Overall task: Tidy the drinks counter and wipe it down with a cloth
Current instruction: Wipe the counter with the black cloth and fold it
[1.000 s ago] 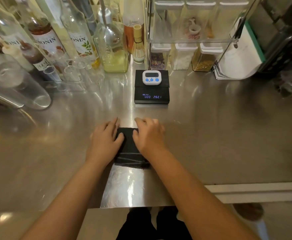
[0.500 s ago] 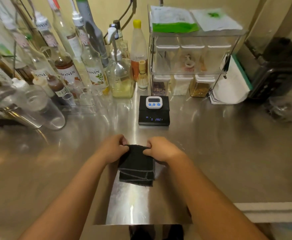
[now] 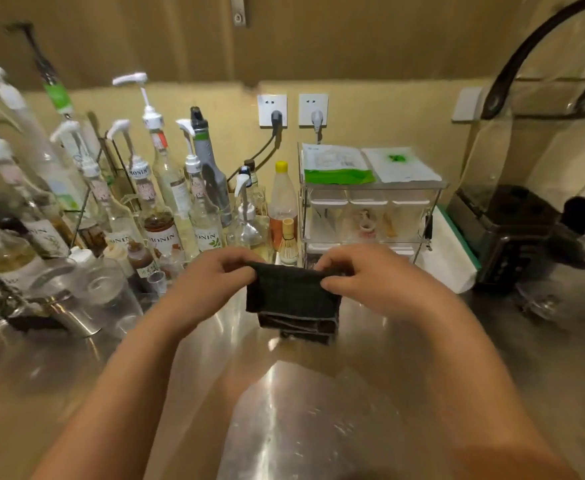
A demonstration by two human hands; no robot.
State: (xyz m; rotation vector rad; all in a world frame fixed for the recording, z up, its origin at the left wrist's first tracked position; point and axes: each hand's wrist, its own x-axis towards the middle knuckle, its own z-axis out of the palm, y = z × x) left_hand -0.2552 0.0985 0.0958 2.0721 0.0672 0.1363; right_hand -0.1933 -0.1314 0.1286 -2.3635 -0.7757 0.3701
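Above the brushed stainless-steel counter [image 3: 422,393], left hand [image 3: 211,282] and right hand [image 3: 364,282] pinch the top corners of a folded, dark, ribbed cloth [image 3: 293,303], glass pump-topped syrup bottles [image 3: 166,216] at ten o'clock.

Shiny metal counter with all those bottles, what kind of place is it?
Probably a cafe drinks bar: pump-topped Monin syrup bottles, a small bamboo tea whisk and a black blender base line the steel counter.
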